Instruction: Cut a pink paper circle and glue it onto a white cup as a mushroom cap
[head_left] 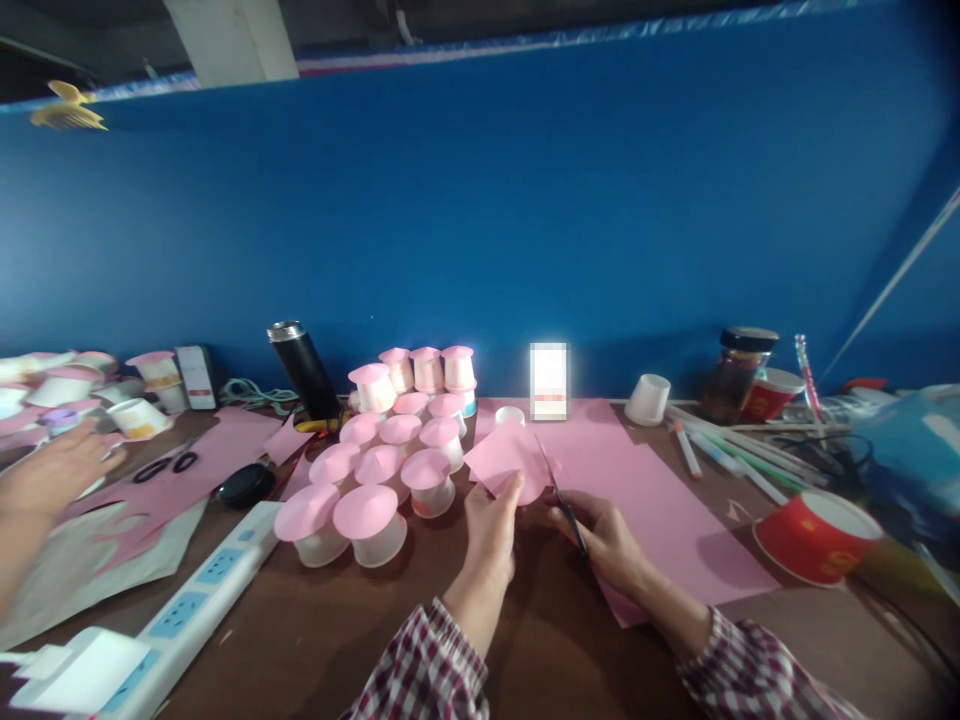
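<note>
My left hand (493,525) pinches a small piece of pink paper (504,458) with the thumb on top. In my right hand (600,535) is a pair of dark scissors (568,510), its blades pointing up and away beside the paper's right edge. Whether the blades touch the paper I cannot tell. Behind the piece, a white paper cup (510,414) is partly hidden. Larger pink sheets (660,510) lie on the table under and to the right of my right hand. Left of my hands stand several paper cups topped with pink paper cones (366,512).
A white power strip (199,600) runs along the left front, near a black round object (246,485) and a black flask (304,370). Another person's hand (60,465) reaches in at far left. Right are a red paper bowl (817,535), pens (687,450) and a jar (739,375).
</note>
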